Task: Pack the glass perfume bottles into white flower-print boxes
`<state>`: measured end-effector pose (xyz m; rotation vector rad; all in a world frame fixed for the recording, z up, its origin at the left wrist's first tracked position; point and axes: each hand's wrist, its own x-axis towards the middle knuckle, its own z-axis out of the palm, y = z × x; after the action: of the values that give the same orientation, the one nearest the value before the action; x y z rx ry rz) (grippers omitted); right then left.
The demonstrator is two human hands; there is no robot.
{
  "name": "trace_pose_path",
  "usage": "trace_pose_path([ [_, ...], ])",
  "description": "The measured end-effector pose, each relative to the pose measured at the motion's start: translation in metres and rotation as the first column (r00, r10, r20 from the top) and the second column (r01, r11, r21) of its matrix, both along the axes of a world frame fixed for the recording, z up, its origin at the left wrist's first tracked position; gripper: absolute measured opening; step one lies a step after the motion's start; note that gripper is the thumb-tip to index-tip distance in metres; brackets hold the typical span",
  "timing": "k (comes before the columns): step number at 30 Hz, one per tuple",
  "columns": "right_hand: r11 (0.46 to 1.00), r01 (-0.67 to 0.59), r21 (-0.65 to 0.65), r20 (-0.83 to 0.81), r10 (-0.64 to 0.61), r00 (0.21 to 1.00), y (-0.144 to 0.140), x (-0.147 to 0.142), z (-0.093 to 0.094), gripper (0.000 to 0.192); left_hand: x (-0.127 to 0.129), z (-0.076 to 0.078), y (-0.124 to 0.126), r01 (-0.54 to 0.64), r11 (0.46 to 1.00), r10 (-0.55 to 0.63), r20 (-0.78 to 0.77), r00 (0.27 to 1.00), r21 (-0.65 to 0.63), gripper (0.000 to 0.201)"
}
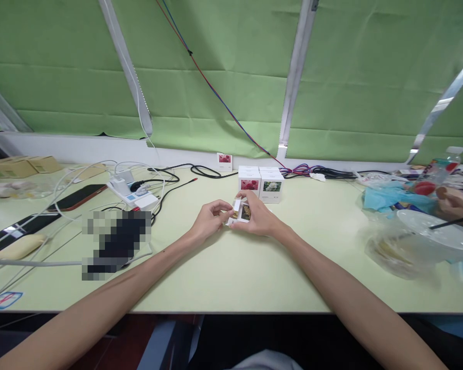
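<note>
Right hand (259,216) curled around small white box (242,212), gripping it above table (231,272). Left hand (209,220) fingertips pinch box's open end flap. Two boxes (261,184) stand just behind; power strip (133,195) farther left.

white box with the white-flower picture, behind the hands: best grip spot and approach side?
Take the white-flower box across its front and back faces, coming from above. It stands upright, its top is clear, and its left side sits against the red-flower box, so a side-to-side pinch looks blocked. The left hand and right hand, busy with a small box, crowd the front, so a low approach seems awkward.
</note>
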<state>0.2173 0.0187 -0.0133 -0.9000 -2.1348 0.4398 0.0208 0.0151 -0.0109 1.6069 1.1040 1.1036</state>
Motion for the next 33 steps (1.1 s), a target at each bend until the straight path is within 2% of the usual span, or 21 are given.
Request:
trace_pose_path([
  [25,0.999,-0.037,0.01,-0.008,0.037,0.999,-0.001,-0.0009,-0.0007,0.066,0.0003,-0.0016,0.0002,0.032,0.999,-0.033,-0.009,0.999,-0.016,0.041],
  [33,0.999,-0.034,0.003,-0.009,0.034,0.999,-0.0024,-0.0023,0.0008,0.065,0.0024,0.0047,-0.0038,0.037,0.999,-0.037,-0.032,0.999,-0.012,0.042],
])
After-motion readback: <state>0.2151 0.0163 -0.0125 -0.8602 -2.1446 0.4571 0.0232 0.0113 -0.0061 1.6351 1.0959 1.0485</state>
